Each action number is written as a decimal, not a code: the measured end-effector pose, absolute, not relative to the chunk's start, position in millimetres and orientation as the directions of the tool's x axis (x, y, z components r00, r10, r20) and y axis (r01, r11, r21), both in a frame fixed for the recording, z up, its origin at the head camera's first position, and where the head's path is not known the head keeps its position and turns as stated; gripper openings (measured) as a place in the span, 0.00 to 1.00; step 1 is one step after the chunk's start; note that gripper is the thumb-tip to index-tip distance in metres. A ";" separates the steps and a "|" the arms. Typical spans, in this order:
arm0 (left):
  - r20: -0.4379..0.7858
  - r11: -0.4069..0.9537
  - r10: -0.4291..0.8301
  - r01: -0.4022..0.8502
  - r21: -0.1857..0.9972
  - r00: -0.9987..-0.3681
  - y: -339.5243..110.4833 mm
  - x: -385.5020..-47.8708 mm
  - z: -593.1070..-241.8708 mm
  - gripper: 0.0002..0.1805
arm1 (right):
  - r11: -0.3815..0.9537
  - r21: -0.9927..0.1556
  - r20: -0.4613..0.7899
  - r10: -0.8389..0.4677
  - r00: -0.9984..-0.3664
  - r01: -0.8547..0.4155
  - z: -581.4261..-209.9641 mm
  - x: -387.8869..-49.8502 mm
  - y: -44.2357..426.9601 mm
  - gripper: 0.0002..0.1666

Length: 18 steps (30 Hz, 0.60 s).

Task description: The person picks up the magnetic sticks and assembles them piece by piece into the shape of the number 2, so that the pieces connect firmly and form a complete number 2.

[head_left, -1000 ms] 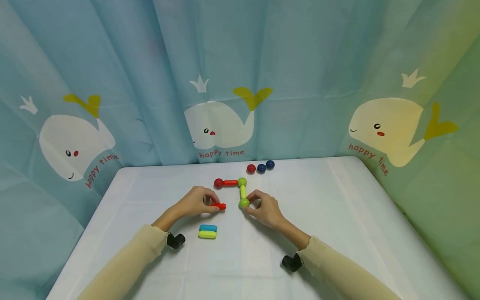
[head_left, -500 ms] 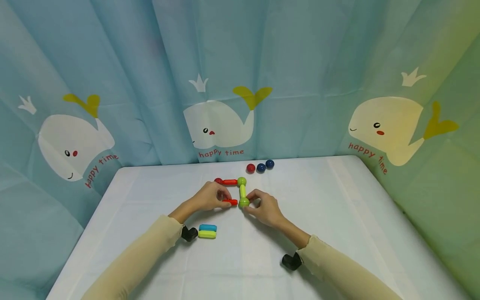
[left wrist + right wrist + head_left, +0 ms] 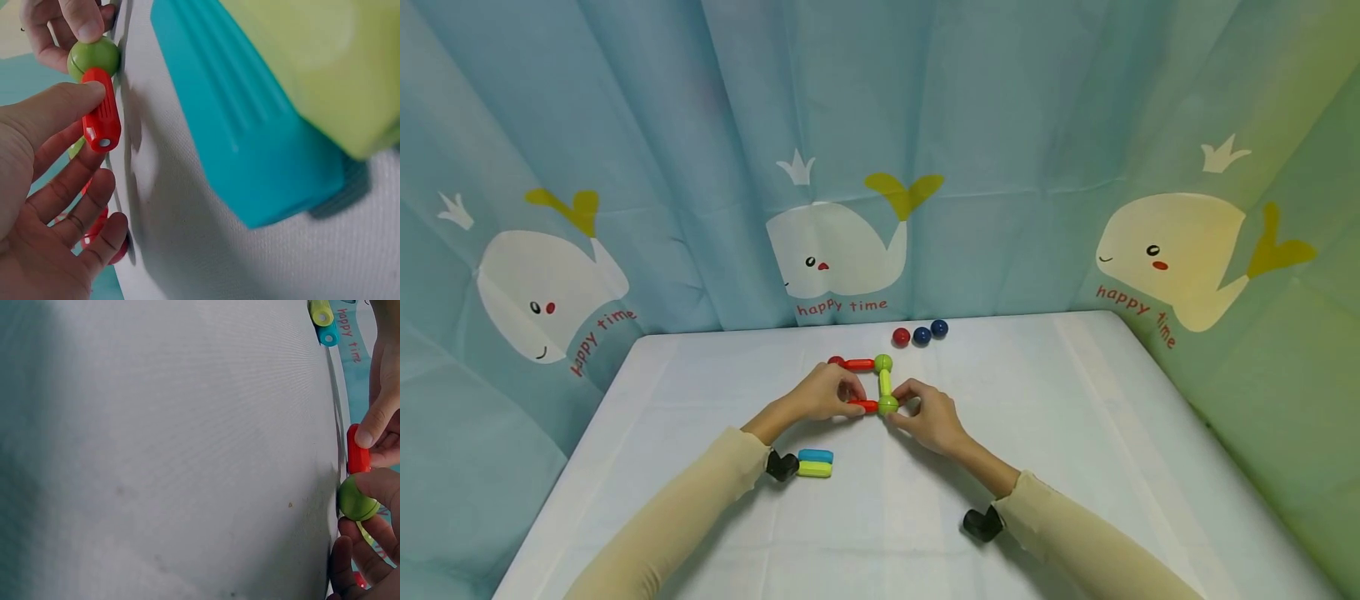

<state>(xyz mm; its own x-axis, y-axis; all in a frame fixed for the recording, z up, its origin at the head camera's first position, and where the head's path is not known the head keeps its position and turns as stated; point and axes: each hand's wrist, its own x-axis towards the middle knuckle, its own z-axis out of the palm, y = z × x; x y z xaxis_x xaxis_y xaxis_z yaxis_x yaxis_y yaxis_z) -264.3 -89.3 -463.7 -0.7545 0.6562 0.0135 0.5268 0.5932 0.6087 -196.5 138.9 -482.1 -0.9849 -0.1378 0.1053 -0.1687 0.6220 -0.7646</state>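
Note:
Between thumb and fingers, my left hand (image 3: 826, 393) pinches a short red rod (image 3: 103, 115), whose far end touches a green ball (image 3: 887, 405). My right hand (image 3: 931, 417) holds that ball from the right side. From the ball a yellow-green rod (image 3: 885, 383) runs back to another green ball (image 3: 883, 363). A second red rod (image 3: 859, 364) joins this rear ball to a red ball (image 3: 836, 361), partly covered by my left hand in the head view. The wrist views show the pinched rod meeting the near green ball end-on.
Near my left wrist, a blue rod (image 3: 816, 456) and a yellow-green rod (image 3: 815, 470) lie side by side. Toward the back edge of the white table (image 3: 1037, 400) sit a loose red ball (image 3: 901, 337) and two dark blue balls (image 3: 922, 336). A whale-print curtain (image 3: 1000, 167) hangs behind.
My left hand has moved right with the red rod, from a gap to contact with the near green ball. My right hand has stayed in place on that ball.

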 end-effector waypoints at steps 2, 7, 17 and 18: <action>0.015 0.594 0.656 0.528 0.608 -0.755 -88.9 -264.2 -463.3 0.04 | 0.625 -0.762 0.107 -0.136 -0.985 -0.169 -482.0 -196.3 139.2 0.15; 0.022 0.590 0.657 0.532 0.607 -0.754 -87.8 -264.0 -462.5 0.04 | 0.627 -0.760 0.112 -0.135 -0.984 -0.173 -480.8 -195.3 140.0 0.15; 0.009 0.589 0.681 0.554 0.588 -0.733 -89.6 -271.2 -457.6 0.07 | 0.618 -0.766 0.132 -0.118 -0.984 -0.177 -483.2 -192.7 138.1 0.14; 0.012 0.587 0.682 0.557 0.587 -0.731 -89.0 -272.8 -455.6 0.07 | 0.618 -0.766 0.135 -0.116 -0.984 -0.178 -483.0 -192.6 137.7 0.14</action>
